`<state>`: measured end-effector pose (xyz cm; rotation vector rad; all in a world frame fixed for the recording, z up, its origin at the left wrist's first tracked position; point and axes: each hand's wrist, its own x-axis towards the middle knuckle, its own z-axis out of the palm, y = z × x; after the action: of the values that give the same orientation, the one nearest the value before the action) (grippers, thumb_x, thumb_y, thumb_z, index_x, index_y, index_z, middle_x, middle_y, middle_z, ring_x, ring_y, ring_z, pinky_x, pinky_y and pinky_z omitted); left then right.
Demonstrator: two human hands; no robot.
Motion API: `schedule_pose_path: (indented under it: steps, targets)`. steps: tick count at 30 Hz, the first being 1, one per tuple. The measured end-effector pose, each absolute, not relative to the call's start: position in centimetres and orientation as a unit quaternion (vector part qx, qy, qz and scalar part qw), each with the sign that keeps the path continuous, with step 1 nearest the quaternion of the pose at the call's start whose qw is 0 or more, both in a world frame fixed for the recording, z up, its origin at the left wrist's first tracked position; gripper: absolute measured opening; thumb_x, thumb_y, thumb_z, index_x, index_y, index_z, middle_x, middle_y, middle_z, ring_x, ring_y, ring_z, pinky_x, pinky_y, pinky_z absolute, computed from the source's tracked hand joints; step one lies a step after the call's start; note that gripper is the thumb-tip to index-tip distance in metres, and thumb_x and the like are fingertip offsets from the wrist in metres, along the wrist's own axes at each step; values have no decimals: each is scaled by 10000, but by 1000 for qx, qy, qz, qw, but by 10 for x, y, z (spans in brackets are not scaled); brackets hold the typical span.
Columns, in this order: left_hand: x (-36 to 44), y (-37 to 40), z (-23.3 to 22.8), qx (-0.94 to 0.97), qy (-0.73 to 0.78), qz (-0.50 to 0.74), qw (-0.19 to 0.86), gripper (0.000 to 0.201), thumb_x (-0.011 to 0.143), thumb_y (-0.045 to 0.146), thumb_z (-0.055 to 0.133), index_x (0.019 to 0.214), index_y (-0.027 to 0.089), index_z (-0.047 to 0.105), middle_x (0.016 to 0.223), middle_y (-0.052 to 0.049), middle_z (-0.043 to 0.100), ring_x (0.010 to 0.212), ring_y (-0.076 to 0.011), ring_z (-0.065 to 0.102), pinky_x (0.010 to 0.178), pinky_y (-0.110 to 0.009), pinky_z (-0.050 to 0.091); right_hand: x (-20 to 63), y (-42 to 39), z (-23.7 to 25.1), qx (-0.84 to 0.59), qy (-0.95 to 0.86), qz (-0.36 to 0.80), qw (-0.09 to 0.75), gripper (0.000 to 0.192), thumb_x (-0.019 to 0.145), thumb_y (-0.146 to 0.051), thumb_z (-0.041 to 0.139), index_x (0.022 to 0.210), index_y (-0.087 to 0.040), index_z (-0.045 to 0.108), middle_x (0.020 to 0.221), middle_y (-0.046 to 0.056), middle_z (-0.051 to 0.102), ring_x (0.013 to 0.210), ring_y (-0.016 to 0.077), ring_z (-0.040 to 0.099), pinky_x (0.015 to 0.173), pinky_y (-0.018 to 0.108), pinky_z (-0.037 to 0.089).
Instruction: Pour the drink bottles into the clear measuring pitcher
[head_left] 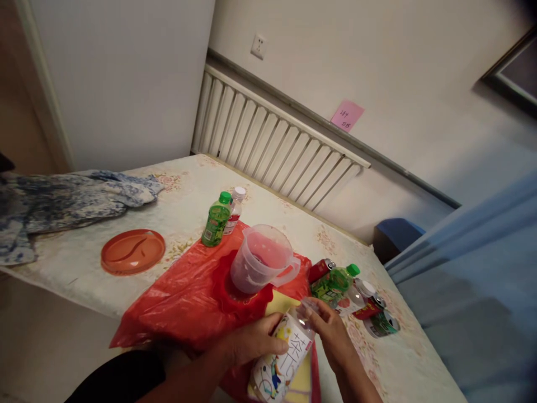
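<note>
My left hand (268, 337) is wrapped around the body of a plastic tea bottle (289, 352), thumb across its white illustrated label, and my right hand (329, 323) pinches it at the neck; whether a cap sits under those fingers I cannot tell. I hold the bottle, top leaning away from me, at the near edge of the table (188, 170), over a yellow sheet (280, 303). Just beyond, a translucent measuring jug (251, 268) stands in a red scalloped bowl (229, 302) on a red plastic bag (168, 302) that hangs over the near edge. At the bag's far side are a green-capped bottle (216, 221) and a white-capped bottle (236, 210). An orange-red plastic disc (121, 252) lies toward the table's left end. Cans and bottles (331, 285) form a row near its right edge.
</note>
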<state>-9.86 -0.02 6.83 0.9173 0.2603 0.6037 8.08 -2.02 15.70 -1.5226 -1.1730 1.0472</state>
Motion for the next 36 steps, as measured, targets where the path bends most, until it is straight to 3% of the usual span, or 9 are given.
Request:
schedule_pose_path:
  steps: [5, 12, 15, 19, 24, 28, 31, 36]
  targets:
    - [-97, 1, 69, 476, 172, 278, 817, 694, 612, 237, 799, 1248, 218, 522, 1086, -29, 671, 1016, -242, 619, 821, -334, 481, 80, -18, 154, -634, -527, 370, 429, 462, 687, -568, 765, 901, -165, 693, 822, 71, 733, 774, 262, 674, 689, 348, 517]
    - [-100, 3, 71, 476, 194, 272, 814, 610, 589, 197, 778, 1164, 178, 575, 1037, -31, 686, 946, -227, 635, 775, -319, 493, 89, -6, 164, -602, -548, 384, 437, 564, 663, -540, 799, 1074, -175, 676, 1027, 118, 740, 975, 312, 679, 846, 418, 536]
    - [-103, 3, 72, 479, 182, 258, 819, 638, 555, 200, 789, 1160, 181, 589, 1042, -23, 691, 943, -220, 631, 774, -309, 496, 95, 11, 170, -568, -547, 383, 481, 599, 741, -573, 732, 1179, -176, 633, 1119, 150, 716, 1006, 291, 677, 878, 420, 532]
    - [-104, 4, 69, 516, 192, 226, 803, 677, 530, 199, 815, 1174, 205, 606, 1070, -11, 693, 950, -214, 629, 781, -298, 493, 93, 42, 168, -541, -558, 395, 489, 562, 795, -616, 656, 1163, -192, 633, 1149, 141, 698, 1026, 278, 663, 891, 422, 522]
    - [-105, 7, 59, 528, 173, 215, 803, 687, 550, 246, 839, 1195, 236, 601, 1097, -21, 670, 937, -220, 630, 740, -297, 511, 70, 68, 159, -450, -620, 477, 430, 476, 885, -651, 493, 876, -225, 706, 923, 77, 718, 891, 247, 650, 857, 392, 501]
    - [-109, 8, 58, 537, 167, 203, 802, 701, 526, 267, 870, 1175, 246, 606, 1096, -25, 666, 951, -231, 628, 734, -294, 514, 50, 74, 163, -386, -604, 535, 447, 492, 916, -581, 496, 609, -214, 611, 615, 19, 572, 638, 176, 540, 687, 321, 449]
    - [-113, 9, 63, 550, 189, 190, 791, 707, 505, 266, 876, 1159, 247, 609, 1097, -21, 665, 964, -242, 630, 735, -295, 509, 42, 77, 165, -370, -573, 561, 469, 460, 907, -477, 560, 539, -209, 500, 508, -40, 409, 522, 127, 397, 580, 278, 364]
    - [-114, 8, 69, 530, 186, 170, 810, 715, 461, 244, 892, 1122, 230, 620, 1036, -14, 674, 898, -224, 641, 695, -285, 502, 29, 89, 170, -389, -522, 558, 515, 444, 845, -427, 625, 528, -215, 397, 480, -89, 285, 455, 90, 244, 522, 259, 315]
